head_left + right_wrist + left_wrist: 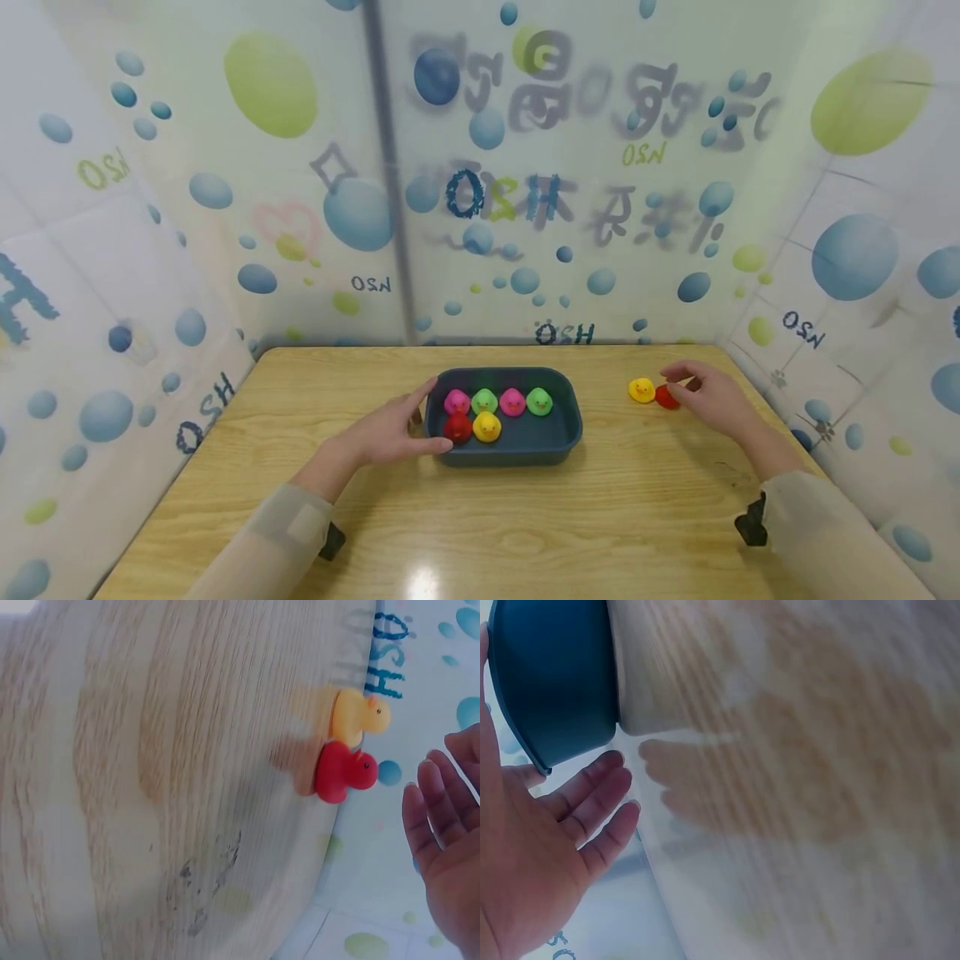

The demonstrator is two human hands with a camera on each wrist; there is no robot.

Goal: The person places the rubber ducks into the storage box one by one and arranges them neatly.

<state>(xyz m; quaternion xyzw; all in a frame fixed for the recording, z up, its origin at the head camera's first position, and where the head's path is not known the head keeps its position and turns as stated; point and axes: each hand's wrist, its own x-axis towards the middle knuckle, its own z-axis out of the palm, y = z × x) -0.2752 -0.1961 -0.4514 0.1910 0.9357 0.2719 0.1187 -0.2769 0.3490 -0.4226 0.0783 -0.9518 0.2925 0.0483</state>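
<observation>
A dark blue tray [525, 458] holds several rubber ducks: two pink, two green, one red duck [458, 428] and one yellow duck [487, 427]. My left hand [382, 431] spans the tray's left end, index finger and thumb spread at its rim; the other fingers extend loosely beside the wall in the left wrist view. On the table to the right, a second yellow duck [642, 390] sits beside another red duck [345, 772]. Over that red duck hovers my right hand [708, 397], partly covering it in the head view. The right wrist view shows a gap between fingers and duck.
The wooden table [315, 500] ends at a patterned curtain [480, 275] behind, with more curtain at both sides. Dark marks [199, 889] show on the tabletop near the right hand.
</observation>
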